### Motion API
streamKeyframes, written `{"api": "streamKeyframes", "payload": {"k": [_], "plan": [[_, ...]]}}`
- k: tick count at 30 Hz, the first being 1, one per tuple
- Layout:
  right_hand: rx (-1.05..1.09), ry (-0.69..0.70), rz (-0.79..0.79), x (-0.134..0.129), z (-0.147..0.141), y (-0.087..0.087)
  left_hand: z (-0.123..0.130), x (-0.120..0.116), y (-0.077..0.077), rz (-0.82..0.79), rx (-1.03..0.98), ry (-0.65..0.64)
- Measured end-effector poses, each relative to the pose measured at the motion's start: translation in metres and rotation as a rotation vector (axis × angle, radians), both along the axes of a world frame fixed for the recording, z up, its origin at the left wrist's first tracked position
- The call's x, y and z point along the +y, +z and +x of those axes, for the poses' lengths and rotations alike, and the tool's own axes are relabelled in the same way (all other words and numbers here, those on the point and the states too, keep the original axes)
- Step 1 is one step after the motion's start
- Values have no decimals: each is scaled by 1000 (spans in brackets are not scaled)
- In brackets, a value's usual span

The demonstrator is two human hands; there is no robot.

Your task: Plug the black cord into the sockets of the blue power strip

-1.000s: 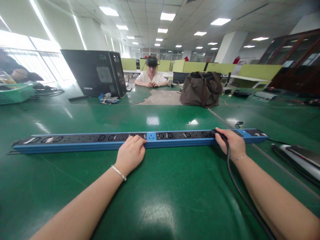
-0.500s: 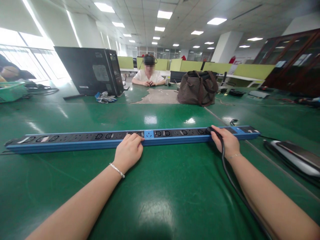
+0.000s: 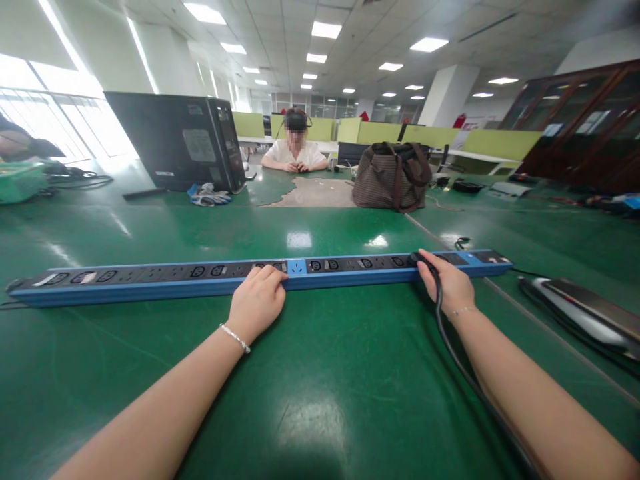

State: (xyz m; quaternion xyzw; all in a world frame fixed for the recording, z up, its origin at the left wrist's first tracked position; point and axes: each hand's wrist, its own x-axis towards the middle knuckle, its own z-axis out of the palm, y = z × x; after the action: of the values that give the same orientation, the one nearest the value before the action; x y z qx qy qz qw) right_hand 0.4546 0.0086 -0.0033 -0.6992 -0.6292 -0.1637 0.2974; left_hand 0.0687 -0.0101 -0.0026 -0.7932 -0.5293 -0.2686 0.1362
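Note:
A long blue power strip (image 3: pixel 165 290) with a black socket face lies across the green table. My left hand (image 3: pixel 259 297) rests on it just left of the blue socket (image 3: pixel 297 267), its fingers curled over the near edge and gripping the strip. Toward the strip's right end, my right hand (image 3: pixel 447 283) is closed on a black plug (image 3: pixel 415 259) at the socket face. How deep the plug sits cannot be made out. Its thick black cable (image 3: pixel 457 363) runs down beside my right forearm.
A black computer case (image 3: pixel 170 143), gloves (image 3: pixel 209 195) and a green basket (image 3: pixel 23 181) stand at the back left. Behind the strip is a brown bag (image 3: pixel 390 177). Across the table sits a person (image 3: pixel 295 153). A dark and silver device (image 3: pixel 585 313) with cables lies at the right.
The view has shifted slightly, and the strip's right end appears a little further left. Both hands keep their places on the strip and the plug.

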Motion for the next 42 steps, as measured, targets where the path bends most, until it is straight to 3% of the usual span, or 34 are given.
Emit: {"api": "streamKeyframes", "payload": {"k": [12,18,29,36,42], "plan": [[84,-36,-22,1,1,-5,3,-1,0,14,-7,8],[150,-13,71,2,-6,-11,2,0,-1,14,-27,12],[157,-70,61,4,-7,-3,3,1,1,6,-29,14],[282,13,55,5,-4,-6,3,1,1,-1,-30,15],[220,-10,79,7,-8,-8,3,0,2,-20,-38,26]]}}
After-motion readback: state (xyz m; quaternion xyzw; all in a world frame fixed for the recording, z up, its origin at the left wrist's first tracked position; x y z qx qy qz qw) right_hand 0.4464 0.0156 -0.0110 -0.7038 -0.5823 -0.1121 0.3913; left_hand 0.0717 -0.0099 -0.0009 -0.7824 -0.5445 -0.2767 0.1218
